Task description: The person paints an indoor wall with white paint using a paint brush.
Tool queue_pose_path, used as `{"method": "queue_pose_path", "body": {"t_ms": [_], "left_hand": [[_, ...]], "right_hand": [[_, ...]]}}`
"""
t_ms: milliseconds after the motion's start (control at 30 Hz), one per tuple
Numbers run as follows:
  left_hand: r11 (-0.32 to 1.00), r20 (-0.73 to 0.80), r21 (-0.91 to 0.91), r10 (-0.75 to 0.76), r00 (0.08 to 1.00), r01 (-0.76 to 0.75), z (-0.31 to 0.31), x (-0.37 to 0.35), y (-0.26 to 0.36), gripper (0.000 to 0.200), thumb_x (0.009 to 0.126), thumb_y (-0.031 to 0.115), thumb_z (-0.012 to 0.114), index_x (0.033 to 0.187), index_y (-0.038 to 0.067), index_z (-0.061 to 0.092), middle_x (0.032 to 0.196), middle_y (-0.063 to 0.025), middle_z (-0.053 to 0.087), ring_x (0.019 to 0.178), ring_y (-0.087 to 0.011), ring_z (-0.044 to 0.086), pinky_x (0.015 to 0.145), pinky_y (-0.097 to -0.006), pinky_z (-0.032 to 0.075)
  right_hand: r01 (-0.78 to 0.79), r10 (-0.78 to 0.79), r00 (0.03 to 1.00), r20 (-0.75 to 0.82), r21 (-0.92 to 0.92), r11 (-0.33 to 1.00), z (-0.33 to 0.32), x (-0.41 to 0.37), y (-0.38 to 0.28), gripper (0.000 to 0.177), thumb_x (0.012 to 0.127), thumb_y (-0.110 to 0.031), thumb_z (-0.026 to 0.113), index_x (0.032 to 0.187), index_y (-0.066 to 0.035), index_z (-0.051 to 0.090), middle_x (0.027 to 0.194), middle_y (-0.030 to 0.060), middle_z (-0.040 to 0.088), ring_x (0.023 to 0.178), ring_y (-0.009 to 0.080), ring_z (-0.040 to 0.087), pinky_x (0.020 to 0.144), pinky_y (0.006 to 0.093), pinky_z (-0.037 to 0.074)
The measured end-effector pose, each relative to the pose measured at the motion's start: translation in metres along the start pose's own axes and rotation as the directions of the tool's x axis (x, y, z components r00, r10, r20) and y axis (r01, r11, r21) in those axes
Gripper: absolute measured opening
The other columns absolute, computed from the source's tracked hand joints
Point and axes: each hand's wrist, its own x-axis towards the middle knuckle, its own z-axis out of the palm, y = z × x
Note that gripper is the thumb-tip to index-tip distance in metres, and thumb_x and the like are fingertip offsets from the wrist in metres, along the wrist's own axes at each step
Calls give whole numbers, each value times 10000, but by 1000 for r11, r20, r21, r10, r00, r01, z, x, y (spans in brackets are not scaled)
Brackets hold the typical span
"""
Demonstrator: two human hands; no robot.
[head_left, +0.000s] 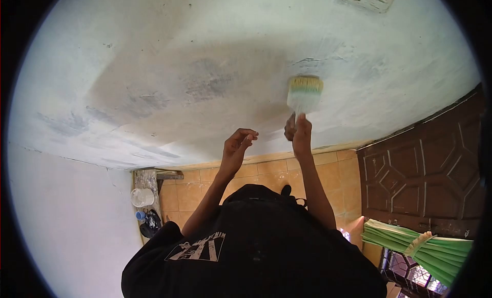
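My right hand (301,134) is wrapped round the handle of a wide brush (305,93). The brush stands bristles up, with pale yellow bristles and a whitish-green lower part, against or close to the white wall (246,57). Grey patches and small cracks mark the wall around it. To the left, my left hand (240,144) is raised near the wall's lower part, its fingers curled with thumb and fingertips close together. Nothing can be made out between them.
A wooden bench (147,180) at the left holds a clear tub (142,197), a blue cup (140,215) and a black bag (150,223). At the right are a brown carved door (420,170) and a green curtain (435,247). Orange tiles (328,180) cover the floor.
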Motion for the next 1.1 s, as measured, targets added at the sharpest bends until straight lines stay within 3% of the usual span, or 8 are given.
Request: {"method": "queue_pose_path", "body": {"t_ms": [200, 367, 500, 667, 800, 900, 933, 1100], "left_hand": [[1000, 19, -6, 19, 1000, -19, 23, 5, 5, 216, 985, 225, 548, 1055, 31, 612, 1052, -38, 640, 996, -144, 574, 864, -299, 438], [1000, 19, 1, 11, 1000, -11, 41, 10, 5, 214, 990, 220, 537, 1052, 29, 611, 1057, -47, 640, 998, -147, 573, 867, -302, 439], [1000, 33, 21, -7, 999, 6, 55, 12, 4, 212, 990, 218, 536, 1054, 30, 611, 1059, -51, 641, 1004, -149, 573, 868, -304, 441], [1000, 55, 18, 7, 998, -8, 71, 19, -1, 214, 989, 217, 537, 1059, 29, 612, 1060, -51, 641, 1007, -152, 576, 866, -308, 445], [999, 64, 20, 25, 998, -26, 79, 22, -2, 217, 986, 221, 542, 1060, 30, 615, 1055, -49, 643, 1001, -152, 581, 863, -311, 448], [999, 41, 34, 5, 999, -7, 85, 26, -9, 217, 985, 223, 544, 1061, 32, 616, 1049, -48, 645, 998, -152, 583, 861, -311, 449], [1000, 38, 29, 8, 999, -9, 87, 27, -10, 217, 985, 223, 544, 1060, 33, 617, 1048, -48, 645, 998, -151, 584, 861, -311, 449], [999, 31, 41, 32, 999, -33, 105, 33, -14, 223, 985, 229, 547, 1064, 33, 615, 1051, -50, 644, 1002, -150, 584, 866, -312, 450]], "right_hand": [[193, -146, 979, 140, -433, 881, -73, 1, 88, 508, 1016, -497, 374, 674, -120, 380, 526, -48, 294, 414, 60, 254, 396, 236, 203], [-132, 120, 989, -84, -159, 978, -45, -33, 15, 532, 1013, -505, 378, 643, -122, 364, 515, -47, 299, 414, 66, 252, 397, 252, 187], [23, -22, 1000, 3, -88, 996, -36, 1, -49, 531, 1016, -502, 364, 660, -108, 379, 522, -52, 265, 437, 55, 238, 413, 244, 183], [159, -143, 987, 69, -415, 896, -77, 15, 1, 530, 1006, -514, 388, 647, -124, 379, 510, -58, 306, 423, 49, 275, 408, 225, 204], [-246, 241, 969, -48, -245, 938, -88, -29, 4, 459, 1019, -326, 424, 621, -97, 416, 516, -37, 344, 440, 75, 305, 425, 255, 234], [-20, 36, 997, 75, -208, 978, -88, -19, -32, 449, 1014, -316, 435, 620, -103, 410, 516, -37, 347, 445, 67, 302, 418, 257, 224], [224, -186, 974, 131, -414, 882, -92, -6, -32, 508, 1019, -475, 386, 660, -117, 355, 536, -60, 279, 424, 43, 247, 391, 233, 179], [95, -75, 994, 76, -306, 947, -102, 25, -43, 529, 1024, -484, 365, 644, -116, 362, 527, -62, 284, 429, 46, 260, 401, 233, 200]]}}
